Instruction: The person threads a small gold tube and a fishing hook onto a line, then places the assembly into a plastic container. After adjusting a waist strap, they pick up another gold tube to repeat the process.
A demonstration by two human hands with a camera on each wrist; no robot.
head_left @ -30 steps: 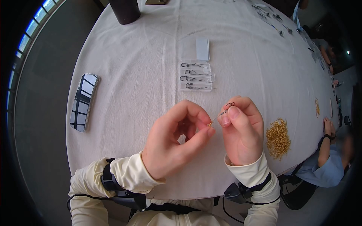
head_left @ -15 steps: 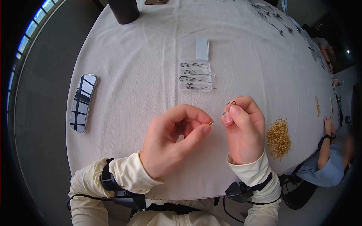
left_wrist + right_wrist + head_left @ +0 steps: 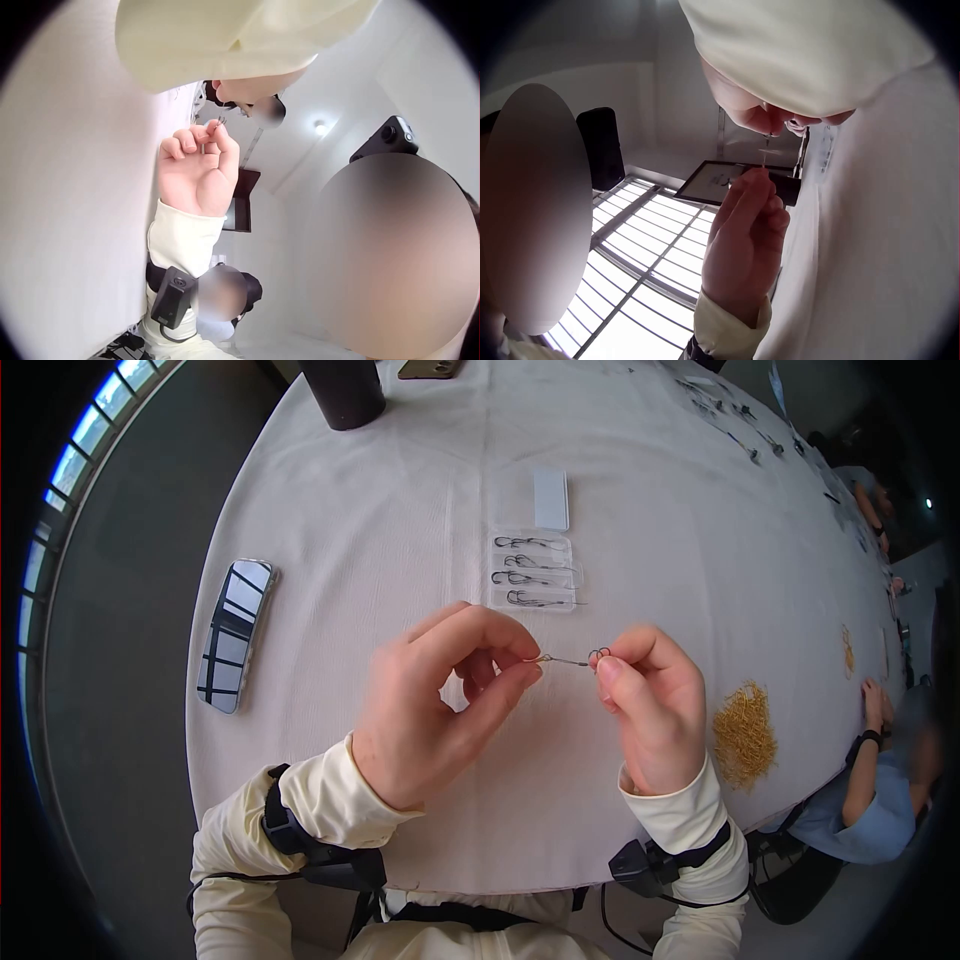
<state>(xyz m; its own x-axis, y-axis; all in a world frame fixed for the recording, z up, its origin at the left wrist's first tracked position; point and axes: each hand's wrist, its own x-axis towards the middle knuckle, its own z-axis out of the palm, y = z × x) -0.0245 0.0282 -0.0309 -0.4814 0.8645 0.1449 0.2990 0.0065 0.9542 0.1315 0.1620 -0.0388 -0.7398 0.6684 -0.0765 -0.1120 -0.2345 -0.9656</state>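
Note:
In the head view the left hand [image 3: 435,695] pinches a small gold piece [image 3: 539,658] between thumb and forefinger. The right hand [image 3: 655,705] pinches a dark hook [image 3: 598,655] by its bend. A thin dark line [image 3: 568,661] runs straight across the gap, linking the gold piece to the hook. Above the hands lies a clear box [image 3: 533,571] with hooks in several rows. To the right of the right hand is a heap of small gold pieces [image 3: 745,736]. The right wrist view shows the left hand [image 3: 742,247] with fingertips close below the other hand.
A phone [image 3: 236,636] lies at the left of the table [image 3: 330,560]. A white rectangular piece [image 3: 551,500] is behind the box. Farther back stand a dark cup [image 3: 343,390] and another phone [image 3: 430,368]. Another person's arm [image 3: 862,760] rests at the right edge.
The gap between the hands is wider than a second ago, and the line now stretches level between them. The left hand has shifted left and up; the camera view has moved slightly.

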